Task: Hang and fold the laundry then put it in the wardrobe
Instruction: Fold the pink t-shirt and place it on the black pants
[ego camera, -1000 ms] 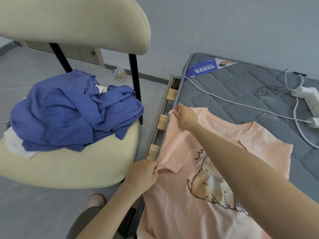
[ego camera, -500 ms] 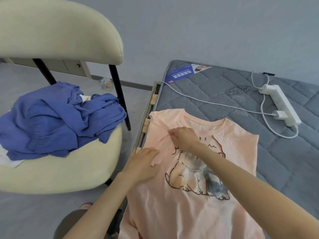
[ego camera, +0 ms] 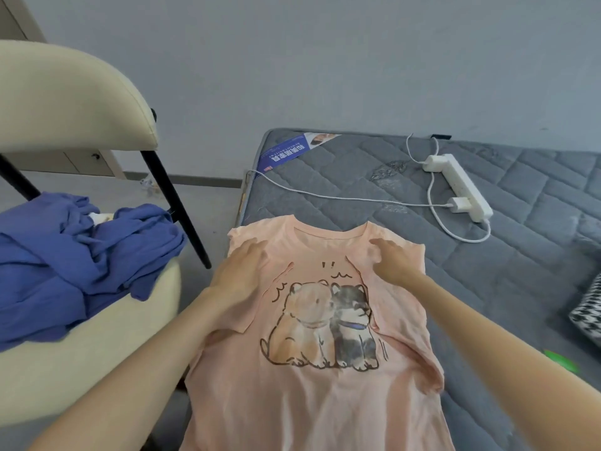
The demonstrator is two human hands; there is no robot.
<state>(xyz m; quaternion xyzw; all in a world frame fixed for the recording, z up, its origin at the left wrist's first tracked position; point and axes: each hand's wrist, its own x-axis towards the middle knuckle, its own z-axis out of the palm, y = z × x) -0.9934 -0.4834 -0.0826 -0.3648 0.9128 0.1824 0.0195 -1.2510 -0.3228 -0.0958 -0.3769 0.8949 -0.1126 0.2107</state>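
A pink T-shirt (ego camera: 312, 395) with a print of two cartoon dogs lies face up on the grey mattress (ego camera: 520, 265), collar away from me. Both sleeves are folded in over the chest. My left hand (ego camera: 242, 271) lies flat with straight fingers on the folded left sleeve and shoulder. My right hand (ego camera: 392, 260) presses flat on the folded right shoulder. Neither hand grips the cloth. A heap of blue clothes (ego camera: 74, 258) sits on the cream chair (ego camera: 74, 362) at my left.
A white power strip (ego camera: 458, 185) with a plugged charger and white cables lies on the mattress beyond the shirt. A blue label (ego camera: 289, 151) is at the mattress's far left corner. A black-and-white patterned cloth (ego camera: 587, 315) and something green (ego camera: 561, 359) lie at the right edge.
Both hands let go of the left sleeve they were pinching and folding in. The left hand now lies flat on it, the right hand moved across to the right shoulder. The view shifted right.
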